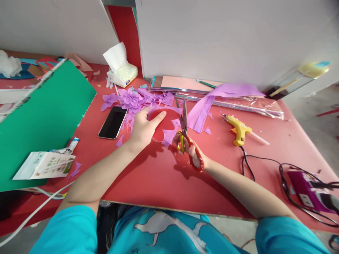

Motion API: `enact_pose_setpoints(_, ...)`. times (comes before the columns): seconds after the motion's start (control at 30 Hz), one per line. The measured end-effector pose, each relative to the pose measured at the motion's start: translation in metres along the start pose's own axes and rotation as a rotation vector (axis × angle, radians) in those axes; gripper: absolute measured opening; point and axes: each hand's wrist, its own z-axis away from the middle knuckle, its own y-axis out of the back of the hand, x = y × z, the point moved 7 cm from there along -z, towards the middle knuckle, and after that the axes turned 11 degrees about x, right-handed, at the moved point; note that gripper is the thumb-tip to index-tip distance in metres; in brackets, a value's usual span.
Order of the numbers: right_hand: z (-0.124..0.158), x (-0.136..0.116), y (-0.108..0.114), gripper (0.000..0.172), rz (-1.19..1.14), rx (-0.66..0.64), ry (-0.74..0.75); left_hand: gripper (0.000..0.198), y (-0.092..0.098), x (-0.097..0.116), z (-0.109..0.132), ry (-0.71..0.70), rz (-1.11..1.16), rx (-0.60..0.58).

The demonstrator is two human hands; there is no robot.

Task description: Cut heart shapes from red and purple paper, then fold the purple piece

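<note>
My left hand (144, 128) is closed on a flat, round red piece (165, 123), its thumb lying over the upper face. Purple paper (171, 135) with ragged edges shows around the red piece; how the two are joined I cannot tell. In my right hand (192, 151) is a pair of scissors (184, 118) with orange-red handles and a yellow part by the pivot. The blades point away from me, slightly parted, close to the right edge of the purple paper. Behind my left hand lie purple paper flowers (131, 100) and scraps.
A black phone (113, 122) lies left of my left hand. Purple strips (201, 113) and wrapped paper sheets (233, 102) lie behind. On the right are a yellow glue gun (239, 129), its cord and a purple box (304, 188). Tissues (123, 74) and a green board (53, 120) stand left.
</note>
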Motion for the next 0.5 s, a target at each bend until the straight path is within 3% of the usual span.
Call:
enact_pose_setpoints(0.2,-0.002,-0.001,0.009,0.033,-0.092,0.183,-0.112,0.028,-0.007,-0.009,0.007,0.012,-0.118,-0.072)
enact_pose_setpoints(0.33,-0.002,-0.006,0.018,0.03,-0.08,0.322,-0.076,0.027,-0.017,-0.02,0.02,0.049,-0.176,-0.143)
enact_pose_setpoints(0.5,-0.002,-0.004,0.025,0.027,-0.028,0.424,-0.068,0.027,-0.02,-0.028,0.027,0.036,-0.224,-0.123)
